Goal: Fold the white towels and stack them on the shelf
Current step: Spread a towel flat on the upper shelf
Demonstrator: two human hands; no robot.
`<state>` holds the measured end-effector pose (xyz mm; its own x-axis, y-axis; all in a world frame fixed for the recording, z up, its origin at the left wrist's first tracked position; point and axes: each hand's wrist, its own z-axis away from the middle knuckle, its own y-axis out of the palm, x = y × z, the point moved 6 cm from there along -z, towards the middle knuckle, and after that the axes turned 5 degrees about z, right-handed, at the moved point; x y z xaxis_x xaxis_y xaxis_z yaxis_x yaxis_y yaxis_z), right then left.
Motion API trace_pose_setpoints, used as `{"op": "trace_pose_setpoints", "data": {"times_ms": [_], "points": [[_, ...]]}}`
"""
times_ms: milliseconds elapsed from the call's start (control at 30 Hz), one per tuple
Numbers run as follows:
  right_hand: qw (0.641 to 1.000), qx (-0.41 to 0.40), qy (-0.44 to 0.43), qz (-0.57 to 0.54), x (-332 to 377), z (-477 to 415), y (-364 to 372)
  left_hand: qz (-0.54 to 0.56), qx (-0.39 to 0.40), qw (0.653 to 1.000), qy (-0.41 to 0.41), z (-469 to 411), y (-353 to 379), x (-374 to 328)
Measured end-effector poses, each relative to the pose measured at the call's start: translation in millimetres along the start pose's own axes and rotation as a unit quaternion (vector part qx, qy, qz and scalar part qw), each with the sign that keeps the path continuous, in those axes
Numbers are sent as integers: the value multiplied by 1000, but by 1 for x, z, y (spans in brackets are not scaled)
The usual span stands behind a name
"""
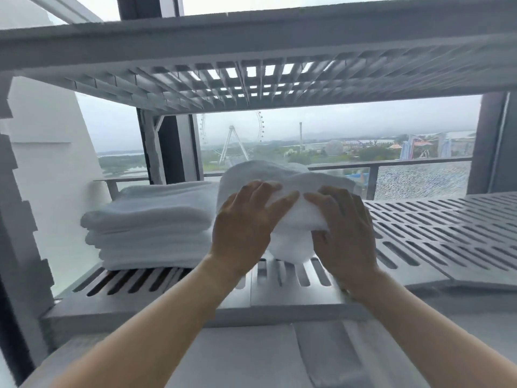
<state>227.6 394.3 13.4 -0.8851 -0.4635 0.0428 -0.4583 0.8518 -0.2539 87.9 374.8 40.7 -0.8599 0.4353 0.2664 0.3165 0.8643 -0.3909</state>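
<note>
A folded white towel (279, 177) is held just above the grey slotted shelf (436, 233), in the middle of the view. My left hand (246, 222) lies on its near left side with fingers spread over the top. My right hand (344, 225) grips its near right corner, thumb under the fold. To the left, a stack of folded white towels (151, 225) rests on the same shelf, touching or nearly touching the held towel.
Another slotted shelf (251, 79) hangs close overhead. A white upright post (16, 219) stands at the left. Behind the shelf are a balcony rail (391, 165) and a window. The shelf's right half is bare slotted surface.
</note>
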Motion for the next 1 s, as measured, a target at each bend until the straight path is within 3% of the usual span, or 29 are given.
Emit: {"op": "trace_pose_setpoints", "data": {"times_ms": [500,1000], "points": [[999,2,49,-9,-170,25,-91,29,0,999,-23,-77,69,-171],[997,-24,69,22,-276,7,-82,56,-28,998,9,-141,149,-215]]}}
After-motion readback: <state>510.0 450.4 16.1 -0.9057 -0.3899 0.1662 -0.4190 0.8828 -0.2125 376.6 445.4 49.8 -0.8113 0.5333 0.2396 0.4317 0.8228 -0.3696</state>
